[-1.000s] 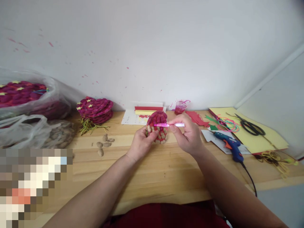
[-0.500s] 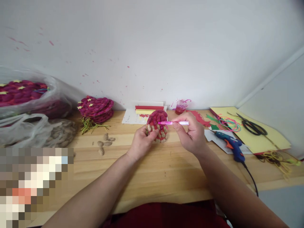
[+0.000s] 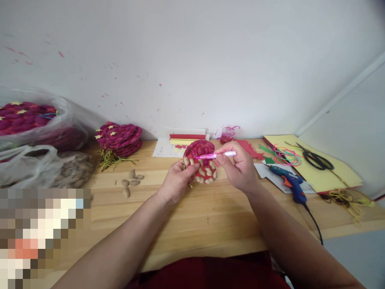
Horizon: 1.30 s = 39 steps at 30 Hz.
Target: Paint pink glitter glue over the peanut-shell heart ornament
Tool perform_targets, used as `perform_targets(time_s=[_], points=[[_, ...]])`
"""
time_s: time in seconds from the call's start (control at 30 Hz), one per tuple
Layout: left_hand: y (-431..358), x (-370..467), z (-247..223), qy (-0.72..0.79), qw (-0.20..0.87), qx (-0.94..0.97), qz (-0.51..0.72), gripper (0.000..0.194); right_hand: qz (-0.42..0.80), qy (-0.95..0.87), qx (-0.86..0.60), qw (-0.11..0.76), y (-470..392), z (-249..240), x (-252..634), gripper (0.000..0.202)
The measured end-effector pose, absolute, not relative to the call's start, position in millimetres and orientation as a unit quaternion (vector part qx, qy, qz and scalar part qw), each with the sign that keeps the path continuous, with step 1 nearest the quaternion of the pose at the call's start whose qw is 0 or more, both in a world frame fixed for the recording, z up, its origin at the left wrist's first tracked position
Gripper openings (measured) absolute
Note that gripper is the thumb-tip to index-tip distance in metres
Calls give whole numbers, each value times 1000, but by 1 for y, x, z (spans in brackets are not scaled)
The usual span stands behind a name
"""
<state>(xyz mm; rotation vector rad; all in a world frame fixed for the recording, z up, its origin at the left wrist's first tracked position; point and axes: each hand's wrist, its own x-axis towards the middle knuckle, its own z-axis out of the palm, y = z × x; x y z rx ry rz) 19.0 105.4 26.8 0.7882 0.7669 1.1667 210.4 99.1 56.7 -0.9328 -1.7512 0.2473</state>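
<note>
My left hand (image 3: 178, 180) grips the lower left edge of a round red disc (image 3: 199, 176) covered with peanuts, its thumb lying on the front. Peanuts on the upper part are painted magenta; those lower down keep their tan shells. Between the thumb and fingers of my right hand (image 3: 237, 166) is a slim white paintbrush (image 3: 226, 154), its front half stained pink. The brush tip points left and meets the peanuts near the middle of the disc, as far as I can see. Both hands are raised over the wooden table (image 3: 192, 224).
At left stand plastic bags (image 3: 27, 160) and a stack of magenta peanut discs (image 3: 120, 138); loose peanuts (image 3: 132, 182) lie nearer. A cup of red liquid (image 3: 227, 136) stands by the wall. On the right are a blue glue gun (image 3: 290, 182), black scissors (image 3: 317, 158) and yellow paper (image 3: 337, 172).
The disc has tilted to face me more, showing more unpainted peanuts. The brush tip has shifted slightly left and down across it. The whole view has drifted a little.
</note>
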Motion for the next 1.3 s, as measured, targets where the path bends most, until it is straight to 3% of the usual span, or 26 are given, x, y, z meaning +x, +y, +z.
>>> perform_targets(time_s=[0.57,0.8,0.93,1.07,1.17,1.3], points=[[102,18,28,341,713,357,498,37,104,-728,-392,553,102,55,215,9],[105,20,17,364,702,349,503,43,151,-654,-391,629,105,55,215,15],[109,21,11,374,701,347,499,48,73,-577,-488,651,126,65,246,25],[109,22,11,393,694,345,494,50,-82,-524,-641,554,158,88,289,22],[108,22,14,399,697,343,487,51,-81,-538,-736,403,181,97,303,25],[108,22,17,393,699,353,482,50,-63,-558,-765,315,207,93,294,23]])
